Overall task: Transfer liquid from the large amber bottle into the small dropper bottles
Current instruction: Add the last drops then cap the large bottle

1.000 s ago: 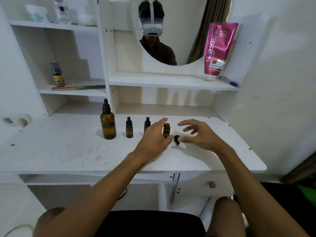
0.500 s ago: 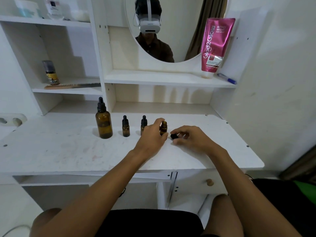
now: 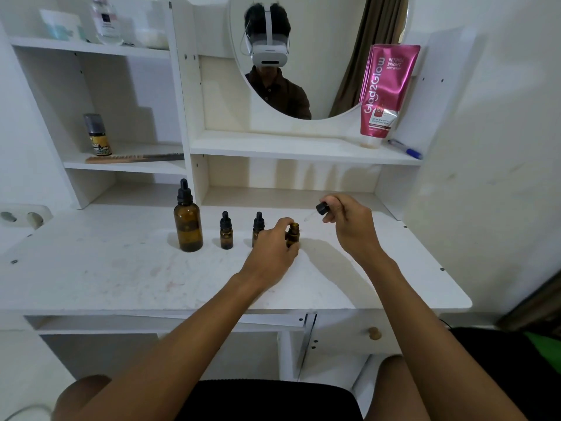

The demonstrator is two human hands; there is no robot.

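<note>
The left hand [image 3: 273, 249] is curled round the open little bottle [image 3: 293, 235] and holds it down on the white table [image 3: 121, 268]. The right hand [image 3: 349, 221] pinches the dropper [image 3: 318, 210] by its black top, up in the air just beside that bottle.

The open little bottle stands straight up with its mouth to the ceiling. It looks like glass, so it is likely light, smooth and easy to knock over. Holding it round its middle, as the left hand does, seems the safe way.

The dropper is tilted. Its black top is up and to the right, and its thin clear tip points down and left, toward the mouth of the open bottle. That tip looks very thin and could snap, so the black top is the place to hold it, not the tube.

The big brown bottle [image 3: 188, 224] stands at the left end of the row, well apart from both hands. It is upright with its black top on, tall side up and down. It is probably heavier and slippery, so a full grip round its wide body would be best.

Between it and the left hand stand a capped little bottle [image 3: 226, 233] and a second capped bottle [image 3: 258, 220], both upright with their tops on.
</note>
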